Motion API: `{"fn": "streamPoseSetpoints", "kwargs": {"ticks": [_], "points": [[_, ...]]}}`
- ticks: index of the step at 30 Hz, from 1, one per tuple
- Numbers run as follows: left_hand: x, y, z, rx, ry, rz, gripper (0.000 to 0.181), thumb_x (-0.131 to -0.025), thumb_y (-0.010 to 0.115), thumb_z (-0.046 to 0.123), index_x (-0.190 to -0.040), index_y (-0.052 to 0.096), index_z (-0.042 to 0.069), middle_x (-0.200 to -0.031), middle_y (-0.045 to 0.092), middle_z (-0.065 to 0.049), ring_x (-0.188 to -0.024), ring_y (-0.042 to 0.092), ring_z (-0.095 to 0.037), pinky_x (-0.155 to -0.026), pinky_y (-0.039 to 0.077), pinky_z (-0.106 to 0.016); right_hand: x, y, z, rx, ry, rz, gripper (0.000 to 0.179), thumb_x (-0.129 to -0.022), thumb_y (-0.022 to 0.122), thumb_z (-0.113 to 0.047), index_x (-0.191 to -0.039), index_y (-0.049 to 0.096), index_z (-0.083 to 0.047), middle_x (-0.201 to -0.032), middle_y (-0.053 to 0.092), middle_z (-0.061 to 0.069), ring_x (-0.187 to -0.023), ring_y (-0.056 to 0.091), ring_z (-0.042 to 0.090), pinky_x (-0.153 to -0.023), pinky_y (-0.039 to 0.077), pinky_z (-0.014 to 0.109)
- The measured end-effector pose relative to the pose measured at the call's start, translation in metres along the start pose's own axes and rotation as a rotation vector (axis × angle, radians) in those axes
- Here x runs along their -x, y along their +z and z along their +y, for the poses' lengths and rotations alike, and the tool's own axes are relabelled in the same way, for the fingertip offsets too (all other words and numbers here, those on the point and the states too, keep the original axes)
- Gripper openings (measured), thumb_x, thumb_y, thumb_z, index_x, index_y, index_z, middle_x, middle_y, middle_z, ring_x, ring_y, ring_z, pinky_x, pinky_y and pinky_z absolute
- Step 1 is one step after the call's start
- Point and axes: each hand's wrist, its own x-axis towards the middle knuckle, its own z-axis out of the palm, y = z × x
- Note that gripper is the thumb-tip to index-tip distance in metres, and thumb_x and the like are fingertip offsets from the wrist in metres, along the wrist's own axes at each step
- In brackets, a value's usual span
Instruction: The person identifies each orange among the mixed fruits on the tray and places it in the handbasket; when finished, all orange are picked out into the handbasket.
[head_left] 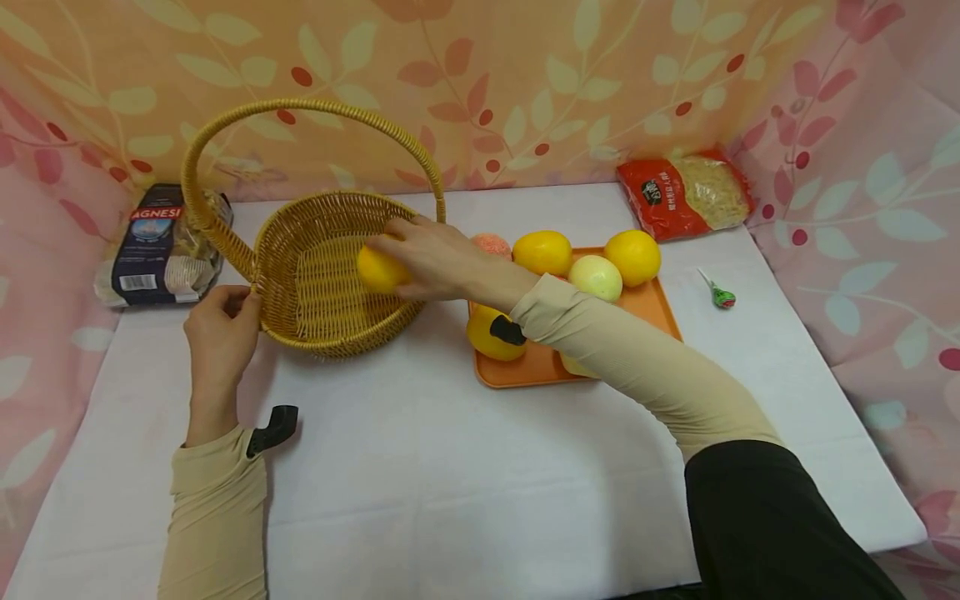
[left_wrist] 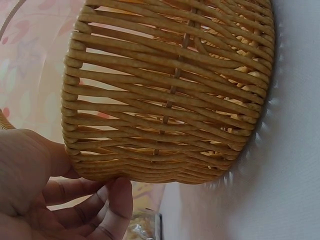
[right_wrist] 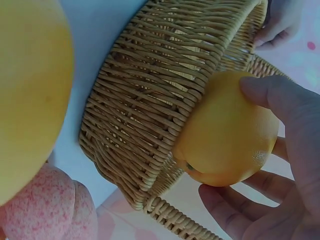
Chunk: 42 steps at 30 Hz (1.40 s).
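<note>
A wicker basket [head_left: 341, 346] with a tall arched handle [head_left: 315, 107] stands on the left half of the table. My left hand [head_left: 223, 329] pinches its left rim near the foot of the handle; in the left wrist view thumb and fingers meet the rim [left_wrist: 125, 175]. My right hand [head_left: 438, 258] holds an orange [head_left: 381, 270] over the basket's right side. From the right wrist, the orange [right_wrist: 227, 132] shows a small green stem spot, with the thumb on one side and fingers on the other, and it overlaps the woven rim. The visible basket floor [head_left: 322, 283] is bare.
Right of the basket, an orange tray [head_left: 525, 379] carries several fruits, including a pale green one [head_left: 596, 277], yellow ones [head_left: 633, 257] and a pink peach [right_wrist: 42, 205]. An Agnesi pasta bag [head_left: 161, 250] lies back left. Back right are a red packet [head_left: 682, 196] and a lollipop [head_left: 722, 297].
</note>
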Motion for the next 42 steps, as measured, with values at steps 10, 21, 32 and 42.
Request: {"fn": "streamPoseSetpoints", "kwargs": {"ticks": [10,21,32,42], "points": [[0.000,0.000,0.000,-0.007,0.011,0.004,0.036,-0.096,0.051,0.026,-0.115,0.067,0.000,-0.077,0.052,0.008,-0.063,0.046,0.004,-0.056,0.038,-0.012,-0.019,0.009,0.000,0.027,0.054,-0.061,0.065,-0.089,0.067,-0.038,-0.147,0.043,-0.020,-0.137,0.048,0.012,-0.114,0.056,0.028,-0.093,0.052,0.041],[0.001,0.002,0.000,-0.021,0.027,0.019,0.035,-0.096,0.051,0.025,-0.114,0.067,-0.001,-0.085,0.057,-0.003,-0.066,0.045,0.002,-0.056,0.037,-0.013,-0.034,0.020,-0.004,0.039,0.098,-0.204,0.060,-0.091,0.064,-0.036,-0.145,0.046,-0.018,-0.138,0.049,0.014,-0.112,0.060,0.030,-0.095,0.051,0.041],[0.001,0.002,0.000,-0.014,0.027,0.012,0.036,-0.097,0.050,0.025,-0.115,0.067,0.000,-0.089,0.060,-0.008,-0.067,0.045,0.001,-0.056,0.037,-0.013,-0.035,0.027,-0.004,0.022,0.146,-0.246,0.063,-0.091,0.064,-0.040,-0.145,0.044,-0.015,-0.135,0.050,0.015,-0.112,0.060,0.030,-0.095,0.051,0.042],[0.001,0.001,0.000,-0.019,0.008,0.003,0.037,-0.097,0.050,0.027,-0.117,0.067,0.001,-0.093,0.061,-0.010,-0.069,0.045,0.000,-0.057,0.037,-0.013,-0.036,0.025,-0.005,0.048,0.163,-0.268,0.058,-0.096,0.055,-0.042,-0.147,0.042,-0.018,-0.139,0.049,0.014,-0.116,0.058,0.030,-0.095,0.051,0.042]]}}
